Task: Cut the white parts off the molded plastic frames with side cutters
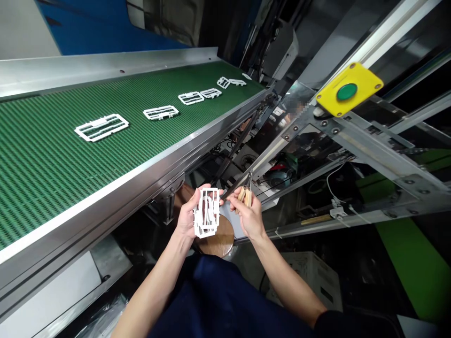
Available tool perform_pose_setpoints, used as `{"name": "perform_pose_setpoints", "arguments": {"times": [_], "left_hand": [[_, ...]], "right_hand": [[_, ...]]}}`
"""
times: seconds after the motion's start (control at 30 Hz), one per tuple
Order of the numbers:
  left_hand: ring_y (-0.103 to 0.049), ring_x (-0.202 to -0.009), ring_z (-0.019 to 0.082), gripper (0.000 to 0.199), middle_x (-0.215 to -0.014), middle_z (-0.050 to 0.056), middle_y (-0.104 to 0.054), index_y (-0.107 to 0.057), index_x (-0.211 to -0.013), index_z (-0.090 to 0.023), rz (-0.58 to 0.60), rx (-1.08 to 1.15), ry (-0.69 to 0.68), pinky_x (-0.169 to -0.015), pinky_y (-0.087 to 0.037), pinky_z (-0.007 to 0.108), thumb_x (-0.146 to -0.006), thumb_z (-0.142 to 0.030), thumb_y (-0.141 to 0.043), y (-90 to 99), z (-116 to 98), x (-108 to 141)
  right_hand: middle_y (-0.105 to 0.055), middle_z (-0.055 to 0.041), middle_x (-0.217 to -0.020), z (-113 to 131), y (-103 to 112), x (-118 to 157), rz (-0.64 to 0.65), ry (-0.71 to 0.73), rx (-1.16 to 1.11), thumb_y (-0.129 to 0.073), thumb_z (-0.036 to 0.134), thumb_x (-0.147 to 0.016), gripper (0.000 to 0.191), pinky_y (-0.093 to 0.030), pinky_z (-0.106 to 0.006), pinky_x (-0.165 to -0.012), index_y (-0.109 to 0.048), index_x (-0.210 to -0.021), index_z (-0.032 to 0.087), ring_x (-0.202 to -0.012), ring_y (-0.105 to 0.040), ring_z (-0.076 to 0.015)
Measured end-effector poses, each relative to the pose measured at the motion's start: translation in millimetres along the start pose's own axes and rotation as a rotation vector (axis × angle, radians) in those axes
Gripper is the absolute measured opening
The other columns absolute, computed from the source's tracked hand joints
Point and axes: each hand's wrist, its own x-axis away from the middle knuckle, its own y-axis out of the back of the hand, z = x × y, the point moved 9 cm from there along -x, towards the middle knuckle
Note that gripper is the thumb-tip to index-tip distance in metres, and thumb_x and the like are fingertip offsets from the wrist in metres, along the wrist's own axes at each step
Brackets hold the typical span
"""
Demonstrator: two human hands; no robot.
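Observation:
Low in the middle of the head view, my left hand is closed around white plastic frames, which look like more than one stacked together. Just to the right, my right hand grips a pair of nippers by tan handles, the narrow metal tip pointing up and away from me. The nippers and the frames are apart. More white plastic frames of the same kind lie spaced out on the green conveyor belt, the nearest frame to the left.
The conveyor's metal side rail runs diagonally past my left side. At the upper right, a yellow box with a green button is fixed to a metal frame. A round wooden stool top is below my hands. A pale crate stands lower right.

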Motion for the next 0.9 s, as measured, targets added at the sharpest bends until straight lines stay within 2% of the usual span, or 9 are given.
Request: {"name": "perform_pose_setpoints", "arguments": {"times": [0.13,0.23,0.3,0.37,0.43,0.53,0.6,0.8,0.9], "left_hand": [[-0.067,-0.085,0.027,0.019,-0.105,0.012,-0.067,-0.061,-0.102,-0.02,-0.032,-0.026,-0.007,-0.059,-0.057,0.034,-0.089,-0.029,-0.051,0.4,-2,0],[-0.068,-0.076,0.025,0.021,-0.099,0.012,-0.068,-0.061,-0.105,-0.018,-0.06,-0.078,0.014,-0.054,-0.057,0.033,-0.089,-0.028,-0.051,-0.1,1,-1],[-0.067,-0.067,0.021,0.023,-0.091,0.012,-0.07,-0.062,-0.105,-0.013,-0.071,-0.134,0.046,-0.053,-0.057,0.03,-0.09,-0.025,-0.049,-0.8,6,-1],[-0.066,-0.06,0.017,0.022,-0.08,0.01,-0.07,-0.065,-0.099,-0.009,-0.066,-0.166,0.084,-0.053,-0.056,0.025,-0.09,-0.023,-0.049,-2.1,13,0],[-0.066,-0.06,0.016,0.024,-0.076,0.01,-0.069,-0.066,-0.095,-0.008,-0.045,-0.169,0.119,-0.055,-0.056,0.023,-0.091,-0.024,-0.049,-4.1,19,2],[-0.067,-0.072,0.021,0.03,-0.091,0.014,-0.069,-0.064,-0.1,-0.008,-0.01,-0.167,0.164,-0.056,-0.058,0.026,-0.092,-0.031,-0.046,-6.6,23,5],[-0.066,-0.079,0.022,0.034,-0.102,0.017,-0.066,-0.062,-0.104,-0.007,0.0,-0.164,0.165,-0.056,-0.058,0.027,-0.092,-0.033,-0.044,-7.4,22,7],[-0.066,-0.077,0.022,0.034,-0.099,0.017,-0.066,-0.063,-0.102,-0.007,-0.004,-0.112,0.139,-0.054,-0.058,0.028,-0.094,-0.031,-0.04,-8.9,17,4],[-0.068,-0.073,0.022,0.033,-0.096,0.015,-0.069,-0.065,-0.101,-0.009,-0.066,-0.082,0.206,-0.056,-0.058,0.028,-0.093,-0.029,-0.04,-2.4,26,12]], "right_hand": [[-0.054,0.002,-0.074,2,0,14,0.025,0.021,0.089,-0.063,0.031,-0.078,0.021,-0.045,-0.024,-0.059,-0.049,-0.087,0.018,-0.06,-0.05,-0.0087],[-0.055,0.0007,-0.08,17,0,15,-0.017,0.113,0.235,-0.063,0.033,-0.078,0.022,-0.047,-0.025,-0.066,-0.049,-0.088,0.019,-0.067,-0.054,-0.0102],[-0.058,-0.0019,-0.091,31,-6,11,-0.023,0.206,0.394,-0.067,0.033,-0.074,0.03,-0.048,-0.025,-0.072,-0.049,-0.094,0.02,-0.077,-0.056,-0.0122],[-0.058,-0.004,-0.1,42,-19,3,0.033,0.291,0.581,-0.07,0.033,-0.069,0.039,-0.047,-0.026,-0.074,-0.05,-0.1,0.021,-0.084,-0.056,-0.0144],[-0.06,-0.0032,-0.095,49,-24,-8,0.054,0.335,0.718,-0.067,0.033,-0.071,0.034,-0.046,-0.027,-0.073,-0.051,-0.099,0.021,-0.081,-0.056,-0.0152],[-0.06,-0.0007,-0.082,66,-4,-23,-0.143,0.384,0.761,-0.054,0.03,-0.081,0.014,-0.045,-0.026,-0.07,-0.051,-0.091,0.021,-0.071,-0.056,-0.0137],[-0.06,-0.0007,-0.083,77,12,-27,-0.258,0.434,0.766,-0.052,0.025,-0.081,0.01,-0.044,-0.026,-0.071,-0.05,-0.09,0.021,-0.072,-0.056,-0.0138],[-0.062,-0.0024,-0.09,68,26,-27,-0.195,0.4,0.773,-0.052,0.022,-0.079,0.017,-0.046,-0.028,-0.077,-0.052,-0.095,0.021,-0.078,-0.059,-0.0159],[-0.063,-0.0042,-0.092,66,28,-19,-0.177,0.397,0.794,-0.05,0.025,-0.082,0.02,-0.048,-0.029,-0.078,-0.052,-0.101,0.021,-0.082,-0.061,-0.0172]]}}
